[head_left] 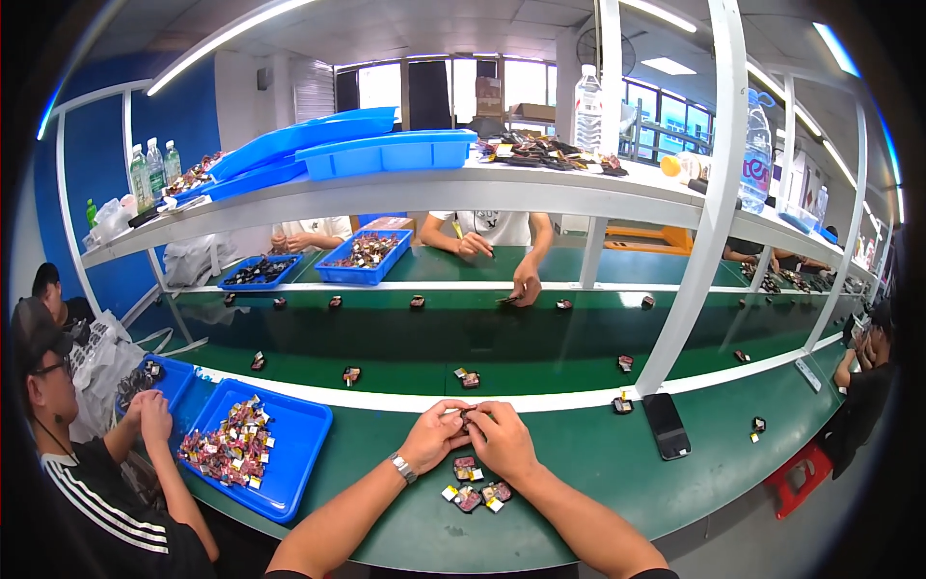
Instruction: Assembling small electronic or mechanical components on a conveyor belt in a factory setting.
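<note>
While a blue tray (313, 439) at left on the near side holds a loose heap of tagged pieces (231, 449), one small dark piece (467, 419) is in hand at centre. The left hand (434, 436) and right hand (503, 439) meet fingertip to fingertip, pinching it between them; exact finger action too small to tell. Nearer than the hands, a small cluster of similar pieces (468, 497) lies on the bench; whether these are finished or waiting, cannot tell. Judgement: work on the held piece is under way, and much seems left if the tray heap is the supply.

Surface, left to right: green bench (588, 473), a white rail (540, 400) along its far edge, then a green belt (540, 373) beyond with pieces spaced out along it. A black phone (666, 425) lies right of the hands.

Room: a co-worker in a black shirt (106, 492) sits at left; another in a white shirt (502, 230) works on the far side, under a white shelf (617, 198) bearing blue trays (386, 154) and bottles. A red stool (801, 480) stands at far right.
</note>
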The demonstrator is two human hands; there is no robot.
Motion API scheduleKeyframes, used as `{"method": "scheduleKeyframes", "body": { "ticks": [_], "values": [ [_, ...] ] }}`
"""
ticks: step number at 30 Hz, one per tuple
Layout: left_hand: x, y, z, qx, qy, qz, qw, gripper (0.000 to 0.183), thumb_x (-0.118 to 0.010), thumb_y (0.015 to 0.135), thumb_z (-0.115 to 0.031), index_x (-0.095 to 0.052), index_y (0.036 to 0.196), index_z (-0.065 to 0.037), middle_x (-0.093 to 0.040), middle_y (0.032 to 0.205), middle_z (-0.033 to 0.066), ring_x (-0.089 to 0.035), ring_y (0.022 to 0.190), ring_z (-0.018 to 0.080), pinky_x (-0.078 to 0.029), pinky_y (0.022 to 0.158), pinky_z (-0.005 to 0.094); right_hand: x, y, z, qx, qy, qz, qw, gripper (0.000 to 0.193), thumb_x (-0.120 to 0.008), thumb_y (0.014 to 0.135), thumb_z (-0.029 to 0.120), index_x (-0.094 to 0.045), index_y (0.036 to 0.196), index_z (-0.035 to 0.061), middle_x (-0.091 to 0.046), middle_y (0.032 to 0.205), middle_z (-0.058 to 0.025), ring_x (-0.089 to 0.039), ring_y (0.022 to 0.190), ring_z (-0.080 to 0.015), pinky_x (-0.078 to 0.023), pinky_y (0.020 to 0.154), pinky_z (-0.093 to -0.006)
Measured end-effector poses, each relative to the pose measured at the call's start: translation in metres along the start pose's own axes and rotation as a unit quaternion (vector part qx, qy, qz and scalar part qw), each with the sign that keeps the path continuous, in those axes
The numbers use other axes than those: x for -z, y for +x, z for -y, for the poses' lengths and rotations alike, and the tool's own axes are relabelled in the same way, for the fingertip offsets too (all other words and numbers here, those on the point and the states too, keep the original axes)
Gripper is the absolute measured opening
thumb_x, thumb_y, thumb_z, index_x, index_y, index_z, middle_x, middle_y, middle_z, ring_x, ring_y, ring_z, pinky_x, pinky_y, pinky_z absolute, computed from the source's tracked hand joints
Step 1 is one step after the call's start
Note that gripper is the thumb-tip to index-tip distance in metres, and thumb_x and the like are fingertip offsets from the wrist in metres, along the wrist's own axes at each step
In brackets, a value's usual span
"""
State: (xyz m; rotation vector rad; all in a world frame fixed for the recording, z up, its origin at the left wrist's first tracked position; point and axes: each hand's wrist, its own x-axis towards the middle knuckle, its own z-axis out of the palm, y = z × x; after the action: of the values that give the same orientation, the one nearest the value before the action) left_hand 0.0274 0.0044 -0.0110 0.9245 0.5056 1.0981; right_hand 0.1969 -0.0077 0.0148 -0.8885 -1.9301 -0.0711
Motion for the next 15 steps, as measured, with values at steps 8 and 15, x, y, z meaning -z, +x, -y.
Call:
{"method": "scheduleKeyframes", "body": {
  "ticks": [8,15],
  "values": [
    [-0.0039,-0.0013,-0.0005,-0.002,0.009,0.0,1.0,0.023,-0.052,0.098,-0.008,-0.046,0.121,-0.006,-0.059,0.118,0.0098,-0.058,0.113,0.0186,-0.049,0.1,0.039,-0.001,-0.0016,-0.0015,0.025,-0.025,0.007,0.999,0.015,-0.066,0.077,0.004,-0.066,0.092,0.0058,-0.06,0.094,-0.0054,-0.06,0.089,-0.0238,-0.054,0.07,-0.0333],
    [-0.0097,-0.0014,-0.0039,0.01,0.026,-0.04,0.999,0.02,-0.051,0.098,-0.006,-0.048,0.118,-0.007,-0.062,0.113,0.0087,-0.06,0.108,0.0181,-0.052,0.094,0.0366,-0.0042,-0.0017,-0.0015,0.019,-0.045,0.014,0.999,0.014,-0.07,0.076,0.005,-0.069,0.09,0.0067,-0.062,0.092,-0.0049,-0.061,0.088,-0.0236,-0.054,0.068,-0.034]
  ]
}}
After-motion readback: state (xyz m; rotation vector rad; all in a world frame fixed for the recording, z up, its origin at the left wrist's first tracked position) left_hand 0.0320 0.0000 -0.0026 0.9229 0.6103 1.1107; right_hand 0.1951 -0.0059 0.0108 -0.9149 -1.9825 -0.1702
